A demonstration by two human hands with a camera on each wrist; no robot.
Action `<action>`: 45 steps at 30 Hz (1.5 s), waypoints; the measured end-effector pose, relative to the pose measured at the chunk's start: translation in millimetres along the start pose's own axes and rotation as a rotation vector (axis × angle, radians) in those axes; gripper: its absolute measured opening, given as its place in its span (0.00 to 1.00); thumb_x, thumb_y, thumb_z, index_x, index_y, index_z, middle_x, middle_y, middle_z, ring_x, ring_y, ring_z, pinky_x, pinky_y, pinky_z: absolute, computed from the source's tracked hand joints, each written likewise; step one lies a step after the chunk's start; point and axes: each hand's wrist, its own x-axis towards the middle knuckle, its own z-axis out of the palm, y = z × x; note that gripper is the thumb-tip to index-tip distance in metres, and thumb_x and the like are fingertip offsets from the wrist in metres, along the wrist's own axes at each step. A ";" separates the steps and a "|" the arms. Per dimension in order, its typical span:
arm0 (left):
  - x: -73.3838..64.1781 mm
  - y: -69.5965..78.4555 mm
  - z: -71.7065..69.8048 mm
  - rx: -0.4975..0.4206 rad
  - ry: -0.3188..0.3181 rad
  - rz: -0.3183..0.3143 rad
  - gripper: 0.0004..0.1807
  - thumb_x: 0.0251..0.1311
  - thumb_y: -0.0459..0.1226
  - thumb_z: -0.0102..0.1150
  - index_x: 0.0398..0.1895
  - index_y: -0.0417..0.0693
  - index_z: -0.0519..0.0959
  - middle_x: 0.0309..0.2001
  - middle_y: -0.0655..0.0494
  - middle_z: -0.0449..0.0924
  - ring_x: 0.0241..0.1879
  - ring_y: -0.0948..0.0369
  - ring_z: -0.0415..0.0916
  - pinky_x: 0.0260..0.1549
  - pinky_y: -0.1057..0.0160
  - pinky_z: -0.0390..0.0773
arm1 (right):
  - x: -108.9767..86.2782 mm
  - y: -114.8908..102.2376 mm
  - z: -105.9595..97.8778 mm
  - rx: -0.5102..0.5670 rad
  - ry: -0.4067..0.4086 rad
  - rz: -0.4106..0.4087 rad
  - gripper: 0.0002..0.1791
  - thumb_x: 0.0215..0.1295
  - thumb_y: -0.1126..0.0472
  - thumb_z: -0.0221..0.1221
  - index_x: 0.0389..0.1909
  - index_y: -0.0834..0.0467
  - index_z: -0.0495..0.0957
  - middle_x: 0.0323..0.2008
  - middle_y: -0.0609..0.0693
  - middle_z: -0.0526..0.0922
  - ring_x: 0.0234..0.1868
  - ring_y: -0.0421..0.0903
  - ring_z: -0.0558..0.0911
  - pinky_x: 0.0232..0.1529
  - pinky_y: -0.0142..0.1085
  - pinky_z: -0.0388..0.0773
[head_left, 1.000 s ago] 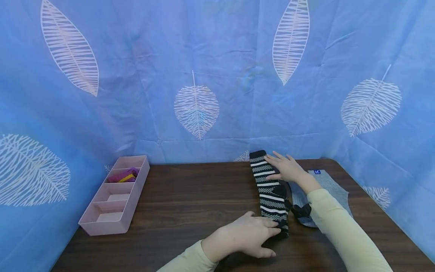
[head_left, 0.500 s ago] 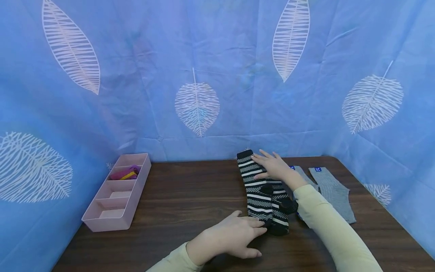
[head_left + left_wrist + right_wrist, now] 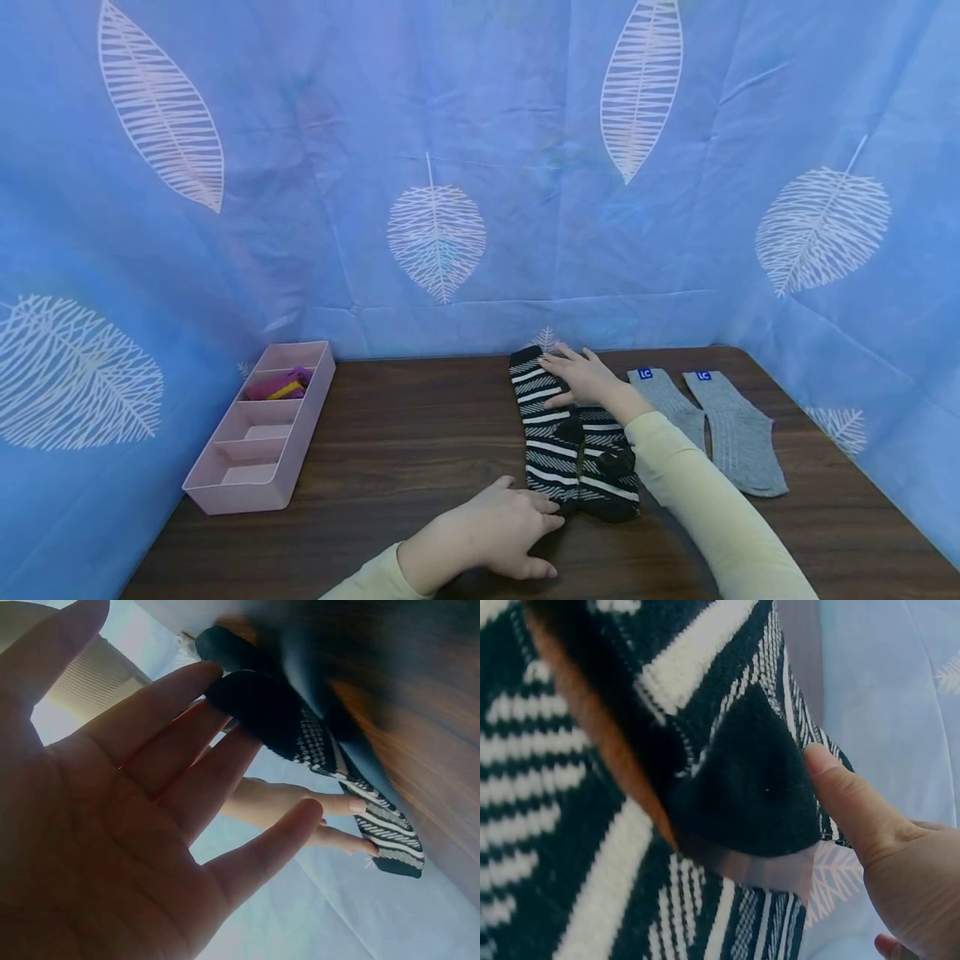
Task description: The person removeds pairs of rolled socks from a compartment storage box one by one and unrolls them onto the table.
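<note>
Blue leafy cloth (image 3: 510, 150) backs the brown table (image 3: 420, 433) (left hand (image 3: 491, 531) and right hand (image 3: 588, 383) splayed).

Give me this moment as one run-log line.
striped socks: side by side | left hand: at toe end | right hand: touching left one near cuff | gray socks: right | pink divided organizer: left

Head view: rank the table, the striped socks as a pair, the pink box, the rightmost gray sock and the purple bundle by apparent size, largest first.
1. Table
2. Striped socks and pink box: too alike to rank; the right hand partly covers the socks
3. Rightmost gray sock
4. Purple bundle
</note>
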 end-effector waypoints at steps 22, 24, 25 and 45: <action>1.0 -5.5 3.2 -0.105 -0.114 -0.010 0.28 0.63 0.60 0.54 0.67 0.74 0.68 0.67 0.69 0.70 0.67 0.67 0.65 0.62 0.50 0.69 | 4.8 -2.7 7.2 0.082 -0.167 0.079 0.44 0.60 0.33 0.57 0.74 0.49 0.60 0.76 0.55 0.56 0.78 0.62 0.47 0.70 0.66 0.45; -1.3 -6.9 2.2 -0.107 -0.101 -0.007 0.28 0.63 0.60 0.54 0.67 0.74 0.68 0.67 0.69 0.70 0.68 0.66 0.65 0.62 0.50 0.69 | 3.6 -2.3 7.4 0.087 -0.152 0.068 0.44 0.61 0.33 0.57 0.73 0.49 0.60 0.75 0.55 0.57 0.77 0.62 0.48 0.70 0.66 0.46; -3.0 -7.4 2.0 -0.106 -0.087 -0.003 0.28 0.63 0.60 0.54 0.67 0.73 0.68 0.67 0.69 0.70 0.67 0.67 0.65 0.62 0.51 0.69 | 2.9 -2.2 7.5 0.087 -0.140 0.062 0.43 0.61 0.34 0.57 0.73 0.49 0.60 0.75 0.56 0.58 0.77 0.62 0.49 0.70 0.67 0.48; -71.1 -26.8 5.6 -0.032 0.395 0.090 0.13 0.69 0.49 0.52 0.50 0.62 0.82 0.44 0.73 0.83 0.48 0.72 0.78 0.54 0.60 0.76 | -32.9 -11.0 -22.6 0.082 0.114 -0.055 0.28 0.68 0.50 0.58 0.66 0.57 0.71 0.60 0.60 0.78 0.57 0.59 0.79 0.52 0.54 0.77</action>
